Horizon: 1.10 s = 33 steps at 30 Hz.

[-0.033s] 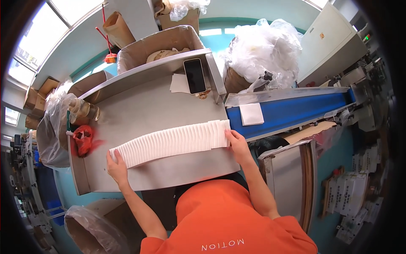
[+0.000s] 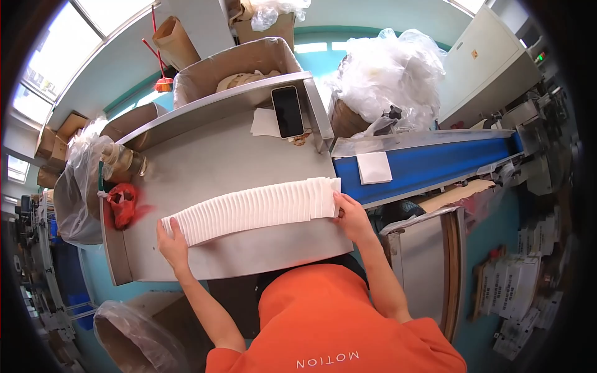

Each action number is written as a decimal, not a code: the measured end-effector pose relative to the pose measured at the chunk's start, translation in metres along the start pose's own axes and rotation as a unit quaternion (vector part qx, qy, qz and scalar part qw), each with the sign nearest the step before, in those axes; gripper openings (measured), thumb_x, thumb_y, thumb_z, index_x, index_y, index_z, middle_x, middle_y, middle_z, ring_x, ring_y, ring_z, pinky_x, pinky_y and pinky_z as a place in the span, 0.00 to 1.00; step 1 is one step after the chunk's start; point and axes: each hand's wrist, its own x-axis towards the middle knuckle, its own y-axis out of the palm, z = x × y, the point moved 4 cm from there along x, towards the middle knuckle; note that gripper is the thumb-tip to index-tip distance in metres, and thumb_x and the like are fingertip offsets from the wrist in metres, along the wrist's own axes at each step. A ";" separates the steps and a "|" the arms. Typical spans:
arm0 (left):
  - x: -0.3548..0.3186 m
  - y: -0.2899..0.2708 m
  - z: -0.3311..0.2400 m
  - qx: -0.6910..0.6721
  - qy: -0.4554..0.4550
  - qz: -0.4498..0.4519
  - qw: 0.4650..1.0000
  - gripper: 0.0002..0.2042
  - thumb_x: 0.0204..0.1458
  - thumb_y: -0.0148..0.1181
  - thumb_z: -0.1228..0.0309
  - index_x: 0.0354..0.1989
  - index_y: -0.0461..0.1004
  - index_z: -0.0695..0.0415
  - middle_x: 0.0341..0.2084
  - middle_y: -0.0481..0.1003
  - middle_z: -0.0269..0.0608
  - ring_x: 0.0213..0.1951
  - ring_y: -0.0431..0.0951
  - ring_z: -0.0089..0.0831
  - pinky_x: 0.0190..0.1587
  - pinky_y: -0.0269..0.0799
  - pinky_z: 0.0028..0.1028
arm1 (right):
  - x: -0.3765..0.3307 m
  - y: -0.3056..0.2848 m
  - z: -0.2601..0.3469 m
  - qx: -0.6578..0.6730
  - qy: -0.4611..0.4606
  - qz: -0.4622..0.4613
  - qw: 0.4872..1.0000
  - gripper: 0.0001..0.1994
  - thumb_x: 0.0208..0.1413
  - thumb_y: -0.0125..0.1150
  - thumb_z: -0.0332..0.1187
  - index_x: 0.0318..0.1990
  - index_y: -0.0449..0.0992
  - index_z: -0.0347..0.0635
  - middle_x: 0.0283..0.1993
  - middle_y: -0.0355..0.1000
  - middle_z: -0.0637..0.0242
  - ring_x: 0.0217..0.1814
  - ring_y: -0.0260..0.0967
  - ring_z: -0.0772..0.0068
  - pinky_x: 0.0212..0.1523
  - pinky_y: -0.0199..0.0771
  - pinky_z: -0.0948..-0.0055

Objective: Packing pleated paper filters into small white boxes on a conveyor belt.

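Note:
A long, slightly curved row of white folded paper napkins (image 2: 249,209) leans overlapping across the metal table (image 2: 186,155). My left hand (image 2: 173,245) grips its left end, the thumb on the near side and the fingers around the end. At the other end, my right hand (image 2: 353,216) closes on the last napkins, thumb on top; its other fingers are partly hidden. To the right of the table, a small white napkin stack (image 2: 374,168) lies on the blue conveyor belt (image 2: 435,160).
A phone (image 2: 287,112) lies on white sheets (image 2: 264,122) in the table's far right corner. A red plastic bag (image 2: 123,205) and a tape roll (image 2: 121,161) are at the left edge. Raised metal walls border the table; a lined carton (image 2: 236,59) stands behind it.

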 end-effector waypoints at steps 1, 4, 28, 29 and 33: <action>0.001 0.000 -0.009 0.003 0.043 -0.018 0.999 0.26 0.60 0.52 0.54 0.58 0.66 0.64 0.51 0.72 0.59 0.54 0.71 0.54 0.56 0.66 0.42 | -0.002 -0.006 0.000 -0.002 0.001 0.001 1.000 0.14 0.61 0.58 0.36 0.50 0.73 0.39 0.40 0.74 0.72 0.39 0.70 0.81 0.35 0.68 0.80; -0.007 0.006 -0.030 0.050 0.035 0.016 0.998 0.29 0.60 0.51 0.52 0.60 0.64 0.65 0.54 0.70 0.60 0.55 0.69 0.55 0.57 0.64 0.44 | -0.004 -0.024 -0.004 -0.048 -0.008 0.000 0.999 0.14 0.60 0.56 0.31 0.52 0.70 0.39 0.44 0.74 0.65 0.42 0.73 0.72 0.41 0.73 0.74; -0.011 0.004 -0.049 0.039 -0.006 0.033 0.999 0.32 0.56 0.57 0.50 0.62 0.64 0.60 0.53 0.70 0.58 0.54 0.71 0.55 0.58 0.65 0.43 | 0.006 0.012 0.004 -0.179 -0.126 0.004 0.976 0.18 0.64 0.55 0.44 0.49 0.73 0.37 0.42 0.73 0.72 0.42 0.68 0.83 0.39 0.68 0.81; -0.011 0.006 -0.049 0.031 0.007 0.031 0.999 0.32 0.56 0.57 0.49 0.62 0.64 0.60 0.52 0.70 0.57 0.54 0.71 0.55 0.57 0.66 0.44 | 0.007 0.008 -0.001 -0.078 -0.087 0.017 0.993 0.17 0.65 0.54 0.43 0.49 0.73 0.37 0.41 0.73 0.73 0.42 0.68 0.83 0.39 0.68 0.81; -0.013 0.013 -0.048 0.002 0.029 0.029 0.999 0.32 0.56 0.57 0.49 0.62 0.64 0.59 0.52 0.70 0.56 0.54 0.70 0.54 0.56 0.66 0.45 | 0.002 -0.008 0.004 -0.165 -0.077 -0.018 0.983 0.17 0.64 0.55 0.46 0.45 0.75 0.39 0.35 0.71 0.74 0.35 0.64 0.85 0.35 0.65 0.82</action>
